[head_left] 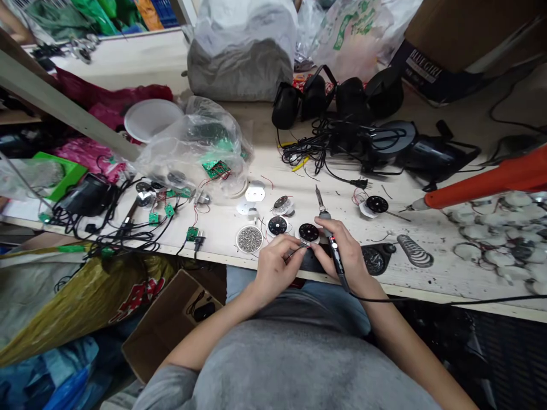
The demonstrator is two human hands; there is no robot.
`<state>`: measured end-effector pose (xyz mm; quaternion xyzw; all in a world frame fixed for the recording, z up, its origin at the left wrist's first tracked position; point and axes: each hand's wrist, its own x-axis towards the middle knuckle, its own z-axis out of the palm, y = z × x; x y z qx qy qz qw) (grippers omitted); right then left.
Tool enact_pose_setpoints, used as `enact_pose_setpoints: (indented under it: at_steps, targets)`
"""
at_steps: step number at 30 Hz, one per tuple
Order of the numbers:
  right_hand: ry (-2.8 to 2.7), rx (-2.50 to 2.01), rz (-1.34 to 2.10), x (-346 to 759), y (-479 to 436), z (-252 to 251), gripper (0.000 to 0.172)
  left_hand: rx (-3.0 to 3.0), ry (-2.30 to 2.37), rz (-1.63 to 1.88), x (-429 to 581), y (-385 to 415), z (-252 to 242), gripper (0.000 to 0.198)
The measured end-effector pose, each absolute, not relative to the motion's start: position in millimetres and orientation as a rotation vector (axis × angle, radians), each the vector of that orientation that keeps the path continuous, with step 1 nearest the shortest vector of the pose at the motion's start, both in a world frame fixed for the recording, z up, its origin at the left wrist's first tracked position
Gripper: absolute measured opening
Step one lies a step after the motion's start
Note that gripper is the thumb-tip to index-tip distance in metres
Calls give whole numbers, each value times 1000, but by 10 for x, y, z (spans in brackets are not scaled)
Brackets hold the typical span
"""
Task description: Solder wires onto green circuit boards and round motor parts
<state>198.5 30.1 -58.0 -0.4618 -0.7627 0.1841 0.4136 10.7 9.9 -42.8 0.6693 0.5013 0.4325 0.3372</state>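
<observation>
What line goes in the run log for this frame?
left hand: thin metal item | right hand: soldering iron | between them: black disc

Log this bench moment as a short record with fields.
Left hand: pinches a small thin metal piece, too small to identify
Right hand: grips a slim black pen-style soldering iron, tip raised
Beside hands: round black disc
Also nearby: round shallow dish of silvery metal bits; small green circuit boards; coiled metal spring
Surface: pale wooden bench
</observation>
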Motion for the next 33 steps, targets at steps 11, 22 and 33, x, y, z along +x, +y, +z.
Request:
enact_pose_setpoints:
  at_steps: [11, 22, 33]
  targets:
    - [-1834, -1278, 288, 2064, 218, -379, 38, 1634, 1458, 1041, 33, 81, -398, 24]
    - [-1989, -1252, 365, 1729, 309, -532, 42, 1468, 1440, 821, -38, 17, -356, 23]
    - [-1890, -1288, 460, 1921, 347, -554, 45, 1409, 1321, 847, 18, 40, -293, 23]
